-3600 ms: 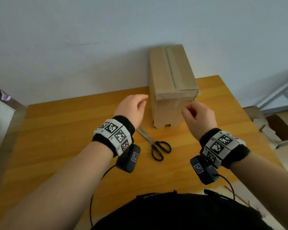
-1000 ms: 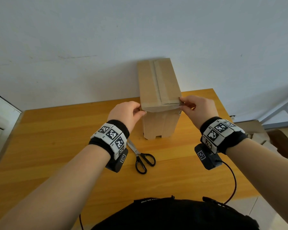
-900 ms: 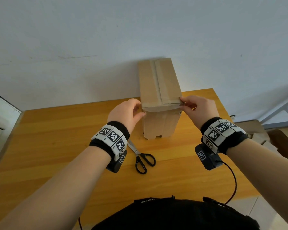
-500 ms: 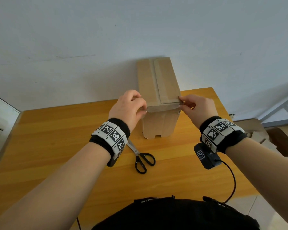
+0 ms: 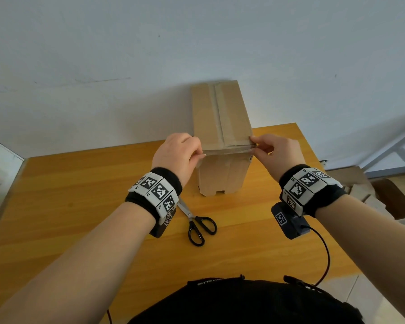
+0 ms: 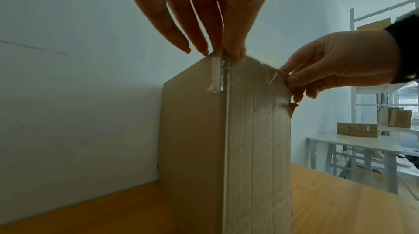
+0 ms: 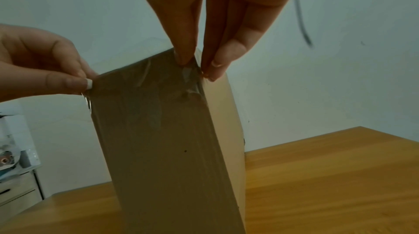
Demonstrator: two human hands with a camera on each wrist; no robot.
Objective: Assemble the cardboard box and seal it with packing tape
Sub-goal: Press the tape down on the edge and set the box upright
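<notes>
A tall brown cardboard box (image 5: 222, 118) stands upright at the back of the wooden table (image 5: 80, 206), its top flaps closed with tape along the seam. A clear strip of packing tape (image 5: 227, 149) runs across the near top edge. My left hand (image 5: 198, 155) pinches the strip's left end at the box's top left corner; the left wrist view shows that hand (image 6: 217, 53) on the loose tape end (image 6: 215, 76). My right hand (image 5: 255, 142) pinches the strip at the top right corner, thumb and fingertips of this hand (image 7: 199, 65) on either side of the box (image 7: 163, 139).
Black-handled scissors (image 5: 198, 224) lie on the table in front of the box, partly under my left wrist. A wall stands close behind the box. Loose cardboard pieces (image 5: 351, 181) lie on the floor past the table's right edge.
My left hand has risen from the box's left side to its top left corner and now pinches the tape end. The right hand has stayed at the top right corner.
</notes>
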